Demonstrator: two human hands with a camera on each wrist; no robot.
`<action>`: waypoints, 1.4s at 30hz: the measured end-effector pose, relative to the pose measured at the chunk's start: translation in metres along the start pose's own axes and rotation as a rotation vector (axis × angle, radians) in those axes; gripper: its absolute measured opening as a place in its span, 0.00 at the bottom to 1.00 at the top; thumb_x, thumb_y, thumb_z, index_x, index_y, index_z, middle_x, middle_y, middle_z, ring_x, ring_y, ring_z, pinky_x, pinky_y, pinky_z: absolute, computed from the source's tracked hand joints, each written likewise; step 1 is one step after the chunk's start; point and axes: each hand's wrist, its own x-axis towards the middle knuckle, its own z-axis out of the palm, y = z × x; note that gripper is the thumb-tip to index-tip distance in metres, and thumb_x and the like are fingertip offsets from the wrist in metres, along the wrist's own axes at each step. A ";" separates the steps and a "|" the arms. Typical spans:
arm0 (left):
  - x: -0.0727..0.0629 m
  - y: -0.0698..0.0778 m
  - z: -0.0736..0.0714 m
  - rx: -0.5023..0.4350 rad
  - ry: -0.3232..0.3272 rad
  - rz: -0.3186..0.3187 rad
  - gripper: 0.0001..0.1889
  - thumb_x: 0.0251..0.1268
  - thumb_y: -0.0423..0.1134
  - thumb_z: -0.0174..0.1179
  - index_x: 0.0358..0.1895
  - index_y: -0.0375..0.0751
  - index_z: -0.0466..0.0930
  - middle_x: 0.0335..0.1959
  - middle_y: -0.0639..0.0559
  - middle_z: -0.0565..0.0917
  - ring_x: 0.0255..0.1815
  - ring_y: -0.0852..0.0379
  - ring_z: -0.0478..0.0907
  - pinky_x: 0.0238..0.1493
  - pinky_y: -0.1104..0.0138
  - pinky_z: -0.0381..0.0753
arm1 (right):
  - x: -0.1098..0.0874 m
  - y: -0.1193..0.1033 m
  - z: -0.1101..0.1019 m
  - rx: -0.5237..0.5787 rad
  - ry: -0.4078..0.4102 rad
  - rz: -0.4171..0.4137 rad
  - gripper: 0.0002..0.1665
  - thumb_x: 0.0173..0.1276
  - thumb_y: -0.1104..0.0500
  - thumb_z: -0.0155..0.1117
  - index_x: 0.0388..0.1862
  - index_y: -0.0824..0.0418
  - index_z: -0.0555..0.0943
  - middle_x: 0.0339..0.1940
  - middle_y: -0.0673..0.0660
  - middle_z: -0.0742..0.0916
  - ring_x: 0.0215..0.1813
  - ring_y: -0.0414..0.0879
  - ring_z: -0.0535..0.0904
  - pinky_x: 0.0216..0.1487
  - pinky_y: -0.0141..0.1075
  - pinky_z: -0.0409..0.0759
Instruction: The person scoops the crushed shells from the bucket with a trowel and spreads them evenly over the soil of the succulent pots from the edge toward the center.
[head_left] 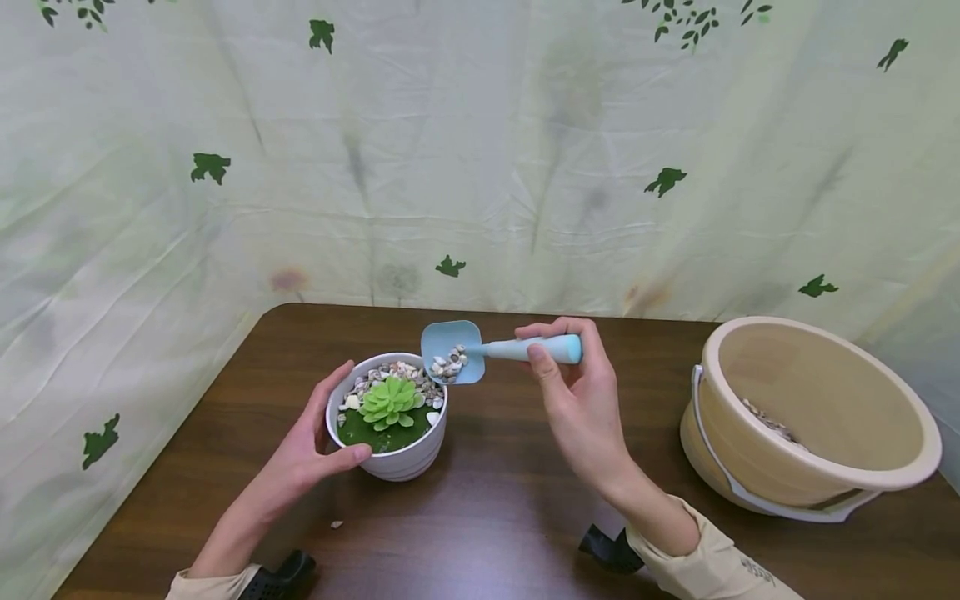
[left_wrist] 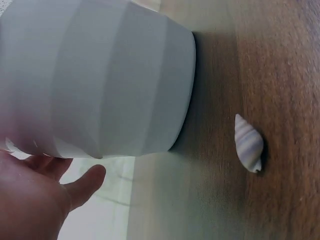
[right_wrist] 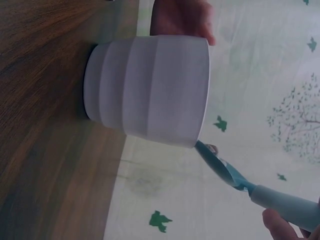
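Observation:
A white ribbed plant pot (head_left: 402, 463) stands on the table, holding a green succulent (head_left: 388, 403), green moss-like cover and small shells or pebbles. My left hand (head_left: 311, 446) grips the pot from the left, its thumb at the front rim and fingers around the far side. Between thumb and fingers my right hand (head_left: 581, 408) holds the handle of a small light-blue shovel (head_left: 468, 333). Several small shells (head_left: 450, 365) lie on its blade, which tilts down at the pot's right rim. In the right wrist view, the blade tip meets the rim of the pot (right_wrist: 150, 90).
A large beige bucket (head_left: 705, 442) with a pale handle stands on the right, with some shells (head_left: 776, 425) inside. One striped shell (left_wrist: 248, 144) lies on the brown table (head_left: 480, 533) in front of the pot. A leaf-patterned curtain (head_left: 480, 167) hangs behind.

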 end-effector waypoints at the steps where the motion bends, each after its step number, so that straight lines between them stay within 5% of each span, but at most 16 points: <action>1: 0.000 0.000 0.000 0.005 -0.001 -0.004 0.47 0.60 0.28 0.64 0.79 0.47 0.45 0.73 0.39 0.53 0.65 0.60 0.63 0.56 0.76 0.69 | 0.000 0.000 0.000 -0.004 0.001 0.001 0.12 0.72 0.67 0.59 0.49 0.67 0.69 0.50 0.58 0.84 0.49 0.55 0.81 0.53 0.46 0.79; 12: 0.000 -0.003 0.004 0.186 0.085 -0.031 0.52 0.53 0.34 0.72 0.79 0.55 0.50 0.72 0.47 0.56 0.68 0.49 0.57 0.56 0.79 0.61 | -0.004 -0.002 -0.001 -0.091 -0.007 -0.027 0.11 0.71 0.68 0.60 0.49 0.65 0.69 0.51 0.59 0.85 0.50 0.51 0.80 0.52 0.42 0.79; 16: 0.000 -0.002 0.005 0.111 0.051 -0.019 0.51 0.56 0.32 0.70 0.79 0.54 0.47 0.75 0.45 0.52 0.70 0.46 0.54 0.57 0.80 0.62 | -0.004 -0.002 -0.001 -0.103 -0.004 -0.034 0.11 0.71 0.68 0.60 0.48 0.65 0.69 0.50 0.59 0.85 0.49 0.51 0.80 0.52 0.41 0.79; 20: 0.000 -0.001 0.002 0.004 0.003 0.017 0.50 0.56 0.26 0.66 0.79 0.45 0.45 0.75 0.40 0.51 0.70 0.56 0.56 0.59 0.78 0.65 | -0.004 -0.002 -0.001 -0.108 -0.004 -0.031 0.12 0.71 0.68 0.61 0.48 0.64 0.70 0.50 0.56 0.85 0.49 0.50 0.80 0.52 0.40 0.79; 24: 0.000 -0.001 0.000 0.021 0.014 0.016 0.49 0.56 0.26 0.67 0.78 0.43 0.46 0.74 0.39 0.54 0.68 0.64 0.60 0.58 0.78 0.65 | -0.005 -0.002 -0.001 -0.114 -0.005 -0.027 0.11 0.71 0.67 0.60 0.49 0.62 0.70 0.50 0.55 0.85 0.49 0.50 0.79 0.52 0.40 0.79; 35: 0.000 0.002 0.004 0.041 0.067 -0.006 0.51 0.54 0.28 0.69 0.78 0.50 0.47 0.72 0.44 0.58 0.68 0.58 0.60 0.58 0.78 0.64 | -0.004 -0.004 -0.002 -0.142 -0.005 -0.045 0.12 0.71 0.66 0.61 0.49 0.64 0.70 0.51 0.53 0.85 0.45 0.52 0.78 0.47 0.36 0.78; 42: 0.001 0.003 0.005 0.114 0.070 -0.019 0.49 0.54 0.32 0.71 0.77 0.52 0.51 0.72 0.47 0.56 0.68 0.54 0.59 0.57 0.79 0.62 | -0.006 -0.005 -0.002 -0.147 -0.006 -0.036 0.12 0.71 0.67 0.61 0.50 0.64 0.71 0.51 0.52 0.85 0.36 0.49 0.72 0.31 0.32 0.69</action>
